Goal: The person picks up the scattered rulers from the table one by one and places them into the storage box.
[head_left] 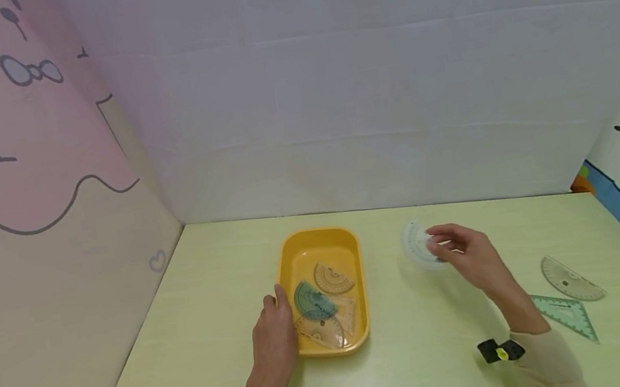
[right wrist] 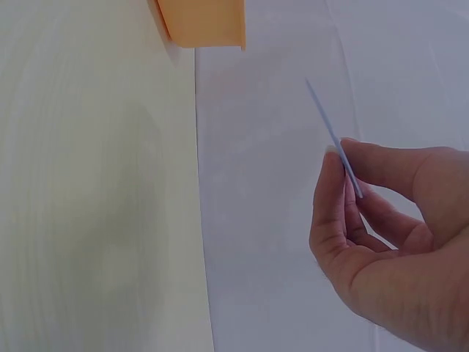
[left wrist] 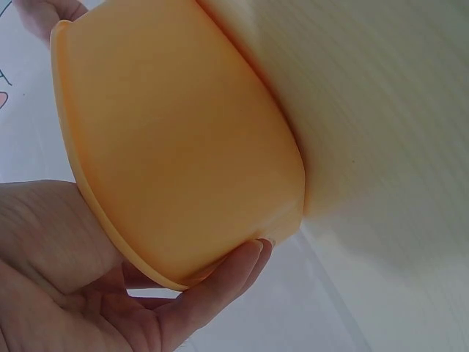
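A yellow plastic tray (head_left: 363, 278) stands on the table, holding a blue-green protractor (head_left: 314, 301) and several clear protractors and rulers (head_left: 334, 278). My left hand (head_left: 275, 337) grips the tray's left side; in the left wrist view its fingers (left wrist: 220, 282) bend round the rim and outer wall. To the right of the tray, my right hand (head_left: 470, 257) pinches a clear protractor (head_left: 417, 246) between thumb and fingertips, above the table. Edge-on, that protractor (right wrist: 326, 121) looks like a thin bluish strip in the right wrist view.
Right of my right forearm, another clear protractor (head_left: 570, 279) and a green set square (head_left: 567, 314) lie on the table (head_left: 210, 287). A pale cloth wall (head_left: 364, 113) rises behind the table, and printed cloth panels (head_left: 61, 288) flank both sides.
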`<state>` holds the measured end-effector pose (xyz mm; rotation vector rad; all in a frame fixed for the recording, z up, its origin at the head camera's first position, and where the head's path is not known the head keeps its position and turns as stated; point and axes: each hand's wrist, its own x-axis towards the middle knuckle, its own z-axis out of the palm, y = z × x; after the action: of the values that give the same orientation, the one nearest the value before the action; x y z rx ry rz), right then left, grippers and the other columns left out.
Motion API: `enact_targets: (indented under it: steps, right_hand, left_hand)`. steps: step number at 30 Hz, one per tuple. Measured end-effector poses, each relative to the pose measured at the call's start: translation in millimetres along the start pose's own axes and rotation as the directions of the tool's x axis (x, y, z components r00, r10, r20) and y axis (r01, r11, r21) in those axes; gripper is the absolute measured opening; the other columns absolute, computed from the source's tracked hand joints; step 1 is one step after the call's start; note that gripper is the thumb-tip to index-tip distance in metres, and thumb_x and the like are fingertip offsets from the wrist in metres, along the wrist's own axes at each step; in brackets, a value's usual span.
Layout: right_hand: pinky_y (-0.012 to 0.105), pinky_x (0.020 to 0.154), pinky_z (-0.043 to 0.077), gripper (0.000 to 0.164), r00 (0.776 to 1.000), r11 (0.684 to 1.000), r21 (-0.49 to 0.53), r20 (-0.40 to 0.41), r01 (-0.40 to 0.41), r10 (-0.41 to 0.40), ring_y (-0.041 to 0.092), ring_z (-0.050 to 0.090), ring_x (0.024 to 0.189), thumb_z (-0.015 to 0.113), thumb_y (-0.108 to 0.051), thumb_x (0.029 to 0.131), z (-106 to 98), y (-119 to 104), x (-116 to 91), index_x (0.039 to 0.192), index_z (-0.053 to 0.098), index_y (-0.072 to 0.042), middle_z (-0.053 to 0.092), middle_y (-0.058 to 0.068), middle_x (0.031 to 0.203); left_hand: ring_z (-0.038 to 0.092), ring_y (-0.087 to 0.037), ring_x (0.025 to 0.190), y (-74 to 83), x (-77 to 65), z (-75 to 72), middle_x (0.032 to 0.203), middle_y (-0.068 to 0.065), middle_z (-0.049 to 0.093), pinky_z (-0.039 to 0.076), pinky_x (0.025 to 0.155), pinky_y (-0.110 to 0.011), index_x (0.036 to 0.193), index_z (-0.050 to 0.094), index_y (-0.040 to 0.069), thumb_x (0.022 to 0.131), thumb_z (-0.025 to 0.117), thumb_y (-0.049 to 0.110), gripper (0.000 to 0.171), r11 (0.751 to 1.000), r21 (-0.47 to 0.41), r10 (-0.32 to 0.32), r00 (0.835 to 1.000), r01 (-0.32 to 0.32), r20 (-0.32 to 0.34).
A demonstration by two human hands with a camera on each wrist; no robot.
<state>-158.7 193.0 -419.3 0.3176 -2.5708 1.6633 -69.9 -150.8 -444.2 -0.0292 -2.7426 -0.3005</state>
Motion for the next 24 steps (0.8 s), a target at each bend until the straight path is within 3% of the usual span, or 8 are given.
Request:
enact_targets:
  steps: [24]
  right_hand:
    - [0.021, 0.075, 0.057, 0.033, 0.999, 0.999, 0.044, 0.046, -0.002, 0.000, 0.018, 0.068, 0.091, 0.067, -0.008, 0.100, 22.1, -13.5, 8.1, 0.129, 0.063, 0.006, 0.068, 0.023, 0.114]
  left_hand:
    - [0.065, -0.031, 0.067, -1.0, 0.2, 1.2, 0.098, -0.027, 0.060, 0.058, 0.056, -0.040, 0.128, 0.058, -0.017, 0.078, 0.076, -0.018, 0.054, 1.000, -0.003, 0.015, 1.000, -0.015, -0.019]
